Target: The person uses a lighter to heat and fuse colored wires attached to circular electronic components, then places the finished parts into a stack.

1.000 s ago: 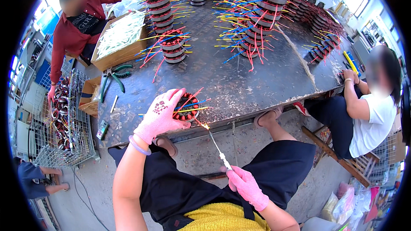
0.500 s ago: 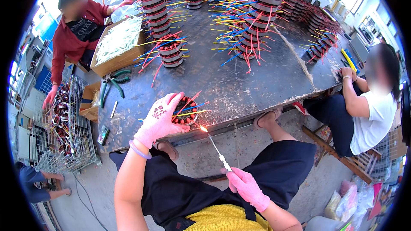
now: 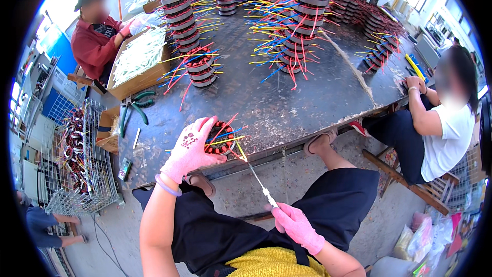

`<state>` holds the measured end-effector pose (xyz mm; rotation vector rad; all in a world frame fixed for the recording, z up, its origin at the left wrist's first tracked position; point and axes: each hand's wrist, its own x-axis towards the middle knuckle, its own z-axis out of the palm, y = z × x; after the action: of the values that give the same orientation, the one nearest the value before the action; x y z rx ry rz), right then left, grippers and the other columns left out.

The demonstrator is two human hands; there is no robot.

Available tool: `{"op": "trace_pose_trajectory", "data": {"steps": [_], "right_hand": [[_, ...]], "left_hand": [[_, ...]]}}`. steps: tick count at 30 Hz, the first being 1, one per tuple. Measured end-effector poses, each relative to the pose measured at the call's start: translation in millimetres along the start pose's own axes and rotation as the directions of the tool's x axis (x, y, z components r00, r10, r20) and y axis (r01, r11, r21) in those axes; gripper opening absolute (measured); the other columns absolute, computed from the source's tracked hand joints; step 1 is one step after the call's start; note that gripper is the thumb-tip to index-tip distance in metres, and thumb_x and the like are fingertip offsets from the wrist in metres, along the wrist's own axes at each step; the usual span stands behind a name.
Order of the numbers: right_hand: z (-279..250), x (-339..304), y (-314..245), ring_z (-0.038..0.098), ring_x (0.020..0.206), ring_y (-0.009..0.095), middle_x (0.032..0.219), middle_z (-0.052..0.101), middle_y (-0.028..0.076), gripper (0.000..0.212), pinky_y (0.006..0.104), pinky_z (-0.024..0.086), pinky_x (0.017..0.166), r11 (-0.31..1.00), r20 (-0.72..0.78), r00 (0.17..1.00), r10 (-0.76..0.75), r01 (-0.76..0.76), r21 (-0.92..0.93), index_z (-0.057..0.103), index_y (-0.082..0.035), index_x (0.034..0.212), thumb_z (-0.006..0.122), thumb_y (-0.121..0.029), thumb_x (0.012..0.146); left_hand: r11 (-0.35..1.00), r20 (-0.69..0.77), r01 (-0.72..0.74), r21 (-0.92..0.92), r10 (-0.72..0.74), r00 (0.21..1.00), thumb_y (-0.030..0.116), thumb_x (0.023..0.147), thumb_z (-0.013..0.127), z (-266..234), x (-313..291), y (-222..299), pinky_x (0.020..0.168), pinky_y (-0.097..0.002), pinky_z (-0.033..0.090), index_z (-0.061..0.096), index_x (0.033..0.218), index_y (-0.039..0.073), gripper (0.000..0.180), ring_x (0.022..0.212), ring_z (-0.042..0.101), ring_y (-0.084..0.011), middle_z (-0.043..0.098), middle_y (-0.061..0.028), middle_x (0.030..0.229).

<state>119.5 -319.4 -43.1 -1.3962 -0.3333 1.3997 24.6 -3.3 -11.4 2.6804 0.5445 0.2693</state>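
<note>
Head view: behind the work stand stacks of wired rings (image 3: 187,25), with green-handled pliers (image 3: 137,104) and an open carton (image 3: 148,78) to their left. The left hand (image 3: 190,146) grips and partly hides a wound ring (image 3: 222,147) at the table's (image 3: 256,118) near edge; the right hand (image 3: 298,227) holds a thin burner (image 3: 260,182), its flame (image 3: 243,157) beside the ring, contact unclear. Unlike earlier, the red-sleeved co-worker (image 3: 93,46) no longer reaches toward the wire basket (image 3: 102,172).
</note>
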Motion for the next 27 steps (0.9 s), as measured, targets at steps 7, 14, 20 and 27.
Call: {"op": "trace_pose_trajectory", "data": {"steps": [7, 14, 20, 27], "right_hand": [[0.7, -1.8, -3.4, 0.039, 0.058, 0.004, 0.069, 0.043, -0.008, 0.035, 0.0219, 0.033, 0.052, 1.000, -0.009, 1.000, 0.018, -0.018, -0.017, 0.058, -0.002, 0.126, 0.049, -0.025, 0.102], [-0.1, -1.1, -3.0, 0.039, 0.058, 0.003, 0.070, 0.044, -0.008, 0.036, 0.0216, 0.033, 0.052, 1.000, 0.006, 1.000, 0.015, -0.015, -0.015, 0.057, -0.002, 0.129, 0.050, -0.025, 0.102], [0.9, -3.1, -4.9, 0.039, 0.059, 0.003, 0.070, 0.044, -0.007, 0.036, 0.0219, 0.033, 0.053, 1.000, -0.009, 1.000, 0.018, -0.018, -0.023, 0.058, -0.001, 0.128, 0.049, -0.025, 0.103], [-0.6, -1.9, -2.1, 0.040, 0.059, 0.004, 0.069, 0.045, -0.007, 0.036, 0.0221, 0.034, 0.053, 0.999, -0.001, 1.000, 0.006, -0.006, -0.038, 0.058, -0.001, 0.127, 0.049, -0.025, 0.103]], "left_hand": [[1.000, -0.003, -0.005, -0.016, 0.005, 1.000, 0.034, 0.057, 0.088, -0.4, 0.4, 1.0, 0.104, -0.0427, 0.040, 0.044, 0.139, -0.001, 0.099, 0.122, 0.050, -0.0391, 0.049, -0.0198, 0.135], [1.000, -0.008, -0.023, -0.019, 0.023, 1.000, 0.034, 0.058, 0.088, -0.2, 0.6, -0.7, 0.104, -0.0429, 0.040, 0.044, 0.139, -0.001, 0.099, 0.122, 0.049, -0.0391, 0.049, -0.0200, 0.134], [1.000, -0.002, -0.012, -0.014, 0.012, 1.000, 0.035, 0.059, 0.088, -0.1, 0.2, 0.3, 0.105, -0.0430, 0.040, 0.044, 0.139, -0.001, 0.098, 0.123, 0.049, -0.0394, 0.048, -0.0201, 0.135], [1.000, 0.006, 0.002, -0.013, -0.002, 1.000, 0.034, 0.059, 0.088, 0.0, 0.3, 0.1, 0.105, -0.0430, 0.039, 0.043, 0.139, -0.001, 0.098, 0.124, 0.048, -0.0393, 0.048, -0.0199, 0.136]]}}
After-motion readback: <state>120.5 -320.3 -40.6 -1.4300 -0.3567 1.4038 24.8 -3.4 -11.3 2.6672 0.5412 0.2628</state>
